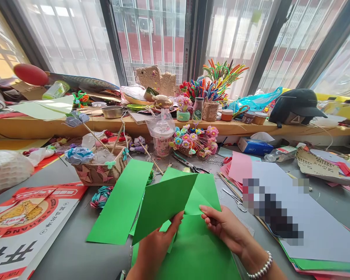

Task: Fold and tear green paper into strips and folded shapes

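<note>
My left hand [160, 241] is closed on a green paper sheet [166, 202], its thumb along the lower right edge. The sheet is raised and tilted over other green paper. My right hand [227, 229] pinches at the edge of another green paper piece [200, 198], just right of the left hand; its curled fingers partly hide the grip. Beneath both hands lies a larger green sheet [198, 252]. A cut green strip [122, 206] rests on the table to the left. Small scissors [236, 199] lie right of the green paper, and bigger dark-handled scissors [189, 165] lie behind it.
A decorated cardboard box [102, 171] with paper flowers stands back left, near a lidded plastic cup [163, 140]. A red-and-white printed bag [26, 229] lies at left. Stacked coloured paper [317, 229] fills the right. A crowded ledge [128, 126] runs below the windows.
</note>
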`<control>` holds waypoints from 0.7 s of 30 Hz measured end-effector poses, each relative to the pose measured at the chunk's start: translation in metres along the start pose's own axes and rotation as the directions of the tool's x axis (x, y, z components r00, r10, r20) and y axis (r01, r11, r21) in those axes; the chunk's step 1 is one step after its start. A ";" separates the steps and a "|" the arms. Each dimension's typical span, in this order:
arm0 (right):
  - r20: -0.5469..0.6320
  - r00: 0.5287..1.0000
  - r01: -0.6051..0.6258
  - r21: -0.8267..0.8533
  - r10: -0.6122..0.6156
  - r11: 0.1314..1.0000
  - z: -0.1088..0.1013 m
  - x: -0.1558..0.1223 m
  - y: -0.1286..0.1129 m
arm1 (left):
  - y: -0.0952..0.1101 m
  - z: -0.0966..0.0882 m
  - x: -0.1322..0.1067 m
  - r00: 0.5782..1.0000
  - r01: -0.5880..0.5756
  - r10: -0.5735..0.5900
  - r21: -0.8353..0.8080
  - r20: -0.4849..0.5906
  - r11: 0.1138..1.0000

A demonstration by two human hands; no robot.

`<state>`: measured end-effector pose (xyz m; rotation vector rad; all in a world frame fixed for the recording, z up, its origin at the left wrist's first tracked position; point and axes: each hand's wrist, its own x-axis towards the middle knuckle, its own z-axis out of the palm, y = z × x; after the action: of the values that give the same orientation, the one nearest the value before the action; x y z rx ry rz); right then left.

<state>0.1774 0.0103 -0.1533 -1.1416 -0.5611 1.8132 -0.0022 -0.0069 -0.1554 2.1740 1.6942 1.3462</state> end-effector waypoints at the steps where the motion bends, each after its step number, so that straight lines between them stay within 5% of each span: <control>1: 0.003 1.000 -0.003 0.003 0.003 1.000 -0.001 0.000 0.000 | 0.000 -0.001 0.001 1.000 -0.020 0.020 -0.017 0.024 1.000; 5: 0.013 1.000 0.002 0.000 -0.002 1.000 -0.003 0.002 0.003 | 0.005 -0.004 0.004 0.984 0.007 0.026 -0.187 0.175 0.982; 9: 0.110 0.992 0.065 -0.018 -0.063 0.998 -0.001 -0.001 0.005 | 0.006 -0.005 0.008 0.948 0.223 -0.131 -0.313 0.291 0.923; 12: 0.160 0.982 0.109 -0.059 -0.098 0.992 0.001 -0.007 0.003 | 0.003 -0.004 0.012 0.856 0.472 -0.276 -0.445 0.437 0.761; 16: 0.180 0.971 0.201 -0.251 -0.159 0.947 -0.004 -0.008 -0.005 | -0.002 -0.003 0.019 0.704 0.688 -0.329 -0.491 0.629 0.535; 18: 0.143 0.933 0.361 -0.408 -0.332 0.839 -0.011 -0.007 -0.011 | -0.005 -0.003 0.024 0.616 0.745 -0.283 -0.426 0.736 0.513; 21: 0.127 0.766 0.536 -0.667 -0.630 0.518 -0.014 -0.010 -0.021 | -0.007 -0.007 0.031 0.499 0.761 -0.197 -0.319 0.844 0.565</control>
<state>0.2011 0.0113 -0.1401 -1.2977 -1.4250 0.9131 -0.0120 0.0179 -0.1370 1.2659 1.0988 0.5690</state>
